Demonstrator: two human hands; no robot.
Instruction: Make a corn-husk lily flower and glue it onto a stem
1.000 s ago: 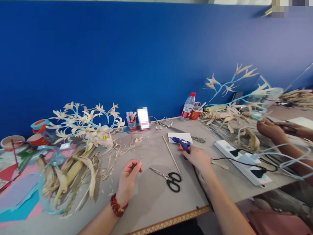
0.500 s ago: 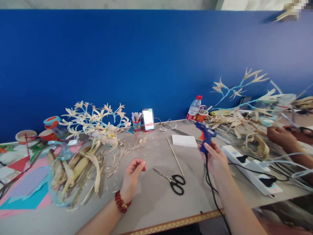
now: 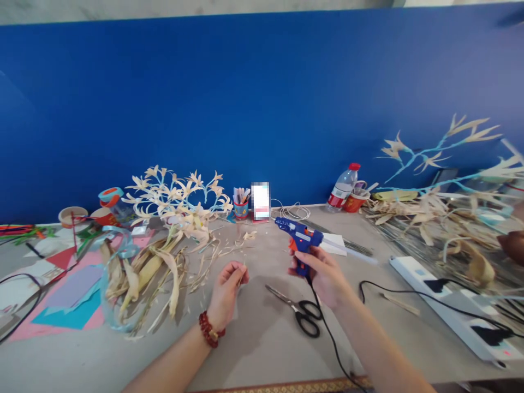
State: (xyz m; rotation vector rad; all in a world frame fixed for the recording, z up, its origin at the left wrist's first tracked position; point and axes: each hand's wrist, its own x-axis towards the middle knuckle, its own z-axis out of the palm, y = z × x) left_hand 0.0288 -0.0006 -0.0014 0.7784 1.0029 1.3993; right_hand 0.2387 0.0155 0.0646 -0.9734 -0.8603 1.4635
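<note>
My right hand is wrapped round the handle of a blue hot glue gun. Its nozzle points up and to the left, and a clear glue stick sticks out at its back. My left hand, with a red bead bracelet at the wrist, is closed in a pinch. A thin pale sliver shows at its fingertips, too small to name. Between and below the hands, black-handled scissors lie on the table. Left of my left hand lies a heap of dried husks.
Husk flowers on blue stems stand at the back left, near a pen cup and a phone. A bottle stands right of them. A white power strip with black cords lies at the right. Another person's hand shows at the right edge.
My right hand has brought the glue gun left, closer to my left hand, and turned it sideways. The view has shifted right. My left hand keeps its pinch.
</note>
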